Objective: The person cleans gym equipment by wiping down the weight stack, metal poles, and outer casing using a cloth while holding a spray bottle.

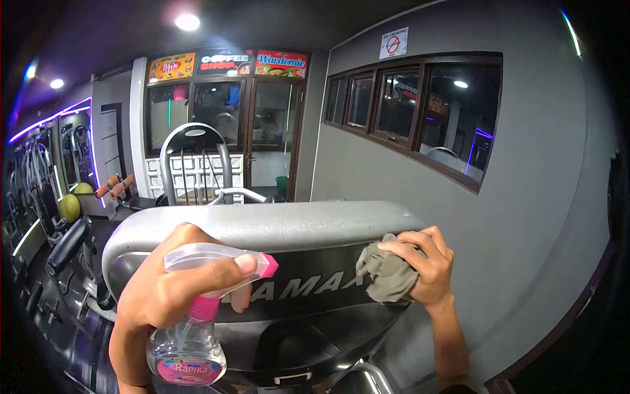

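Observation:
In my left hand [164, 289] is a clear spray bottle [187, 348] with a pink collar, a pink nozzle tip and a pink label reading Rapika. My fingers wrap round its neck and trigger, and the nozzle points right. My right hand [426, 262] grips a crumpled grey-green cloth [388, 272] against the right end of a dark panel with raised silver letters. That panel belongs to a gym machine [275, 223] whose thick silver-grey frame bar runs across the top. The bottle covers the first letters.
A grey wall [545, 164] with a row of windows stands close on the right. Behind the machine is another arched gym machine [197, 141], near a glass door [272, 138]. More gym equipment [69, 246] and yellow balls [69, 207] are at the left.

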{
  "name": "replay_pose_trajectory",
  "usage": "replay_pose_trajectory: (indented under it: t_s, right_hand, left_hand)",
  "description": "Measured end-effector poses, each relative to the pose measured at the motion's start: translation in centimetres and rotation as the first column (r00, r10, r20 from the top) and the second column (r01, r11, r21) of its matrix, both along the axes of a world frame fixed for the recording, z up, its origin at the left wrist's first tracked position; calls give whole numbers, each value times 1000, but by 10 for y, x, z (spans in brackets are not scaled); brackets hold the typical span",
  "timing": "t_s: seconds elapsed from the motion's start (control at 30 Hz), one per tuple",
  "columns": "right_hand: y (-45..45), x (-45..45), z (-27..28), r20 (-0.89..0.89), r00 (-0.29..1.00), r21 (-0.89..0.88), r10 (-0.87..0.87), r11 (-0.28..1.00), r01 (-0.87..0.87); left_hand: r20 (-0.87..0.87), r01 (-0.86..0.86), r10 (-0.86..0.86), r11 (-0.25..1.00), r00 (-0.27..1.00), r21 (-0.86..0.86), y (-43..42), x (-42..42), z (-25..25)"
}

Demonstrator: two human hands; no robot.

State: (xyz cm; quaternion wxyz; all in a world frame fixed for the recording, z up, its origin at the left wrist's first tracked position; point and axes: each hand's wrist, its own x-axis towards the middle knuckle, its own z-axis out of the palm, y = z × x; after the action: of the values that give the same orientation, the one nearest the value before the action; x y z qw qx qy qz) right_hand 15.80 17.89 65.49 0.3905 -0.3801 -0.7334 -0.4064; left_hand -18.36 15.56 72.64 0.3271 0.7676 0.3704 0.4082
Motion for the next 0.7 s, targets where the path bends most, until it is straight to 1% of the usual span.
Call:
replay_pose_trajectory:
  t_s: [0.03,0.07,0.1,0.13,0.17,0.2,0.27,0.3,0.33,0.4,0.43,0.47,0.53,0.57,0.63,0.67,0.7]
  right_hand:
    - [4,-7,-1,11,1000,33,12,999,-12]
    - [8,-15,-1,23,999,68,25,997,-26]
    - [10,-25,1,44,998,93,48,994,-51]
    - [12,-34,2,69,995,58,76,995,-80]
    - [15,-44,4,91,989,53,117,991,-122]
    - [17,-53,5,114,981,44,158,986,-164]
    - [20,-62,5,136,963,27,231,971,-236]
    - [20,-60,3,143,961,8,238,970,-241]
    - [17,-57,2,143,959,5,246,968,-249]
    - [11,-43,0,164,972,-29,170,985,-167]
    - [9,-33,-3,162,974,-43,156,988,-151]
    - [5,-22,-7,150,983,-70,108,993,-99]
    - [-2,0,-14,113,990,-53,84,995,-79]
    - [-3,7,-18,115,989,-54,92,995,-87]
    - [-5,16,-24,40,998,-28,45,999,-44]
    - [-4,13,-24,39,998,-33,49,998,-48]
    - [-2,3,-25,49,998,12,44,999,-44]
  left_hand:
    - [12,-123,123,991,992,52,-10,2,-8]
    - [9,-131,131,990,991,49,-13,3,-9]
    - [19,-143,143,990,990,-14,-15,4,-11]
    - [28,-154,156,985,987,-76,-16,5,-13]
    - [-4,-36,36,998,999,-56,-10,2,-16]
    - [-4,-44,44,997,999,-59,-11,4,-18]
    - [-35,4,-7,996,999,-89,-14,9,-21]
    - [-26,-4,3,999,1000,-32,-16,13,-24]
    - [-26,-12,11,999,1000,-35,-18,17,-28]
    - [31,15,-13,998,999,-59,-23,23,-33]
    - [33,31,-29,998,999,-56,-25,24,-34]
    - [33,21,-19,998,999,-56,-28,23,-37]
    - [17,-39,41,997,999,-65,-36,18,-47]
    - [67,-82,88,992,994,-91,-40,17,-56]
    - [93,-108,115,991,989,-77,-48,19,-62]
    - [114,-125,132,990,985,-63,-52,20,-65]
    - [120,-160,167,985,979,-60,-52,23,-71]
